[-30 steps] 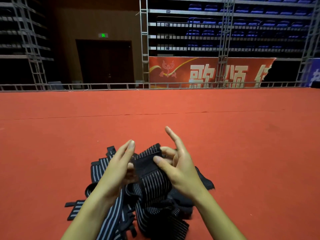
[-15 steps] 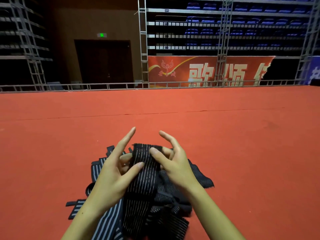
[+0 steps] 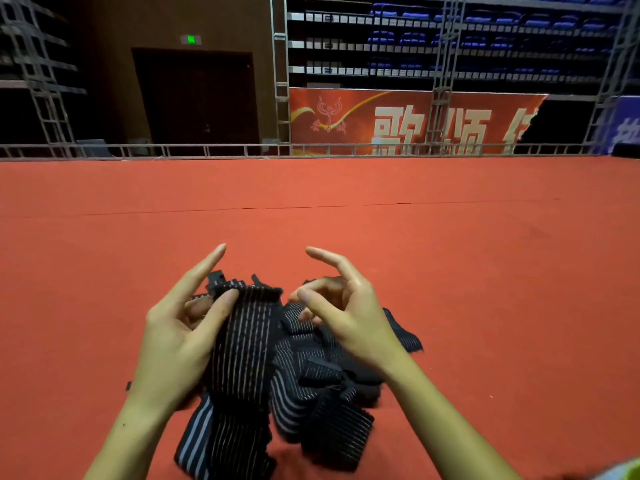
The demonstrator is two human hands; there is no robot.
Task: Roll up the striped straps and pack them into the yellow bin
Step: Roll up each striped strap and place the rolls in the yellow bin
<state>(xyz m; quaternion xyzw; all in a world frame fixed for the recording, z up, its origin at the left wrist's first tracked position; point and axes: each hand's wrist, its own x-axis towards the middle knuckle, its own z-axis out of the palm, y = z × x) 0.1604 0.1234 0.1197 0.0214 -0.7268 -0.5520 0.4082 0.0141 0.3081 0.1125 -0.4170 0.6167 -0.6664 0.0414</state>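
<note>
One striped strap (image 3: 247, 327) is pinched by the left hand (image 3: 176, 337); the right hand (image 3: 346, 313) hovers open above the strap pile (image 3: 322, 386).

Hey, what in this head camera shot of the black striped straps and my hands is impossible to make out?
- Yellow-green object, head view: only a blurred sliver, cut off by the bottom right corner; cannot tell if it is the bin.
- Pile of black striped elastic straps: tangled and overlapping, so no count is possible.
- Right hand: its curled fingers hide whether they pinch anything.
- Left hand: its thumb pins the raised strap; the strap's lower end leaves the bottom edge.
</note>
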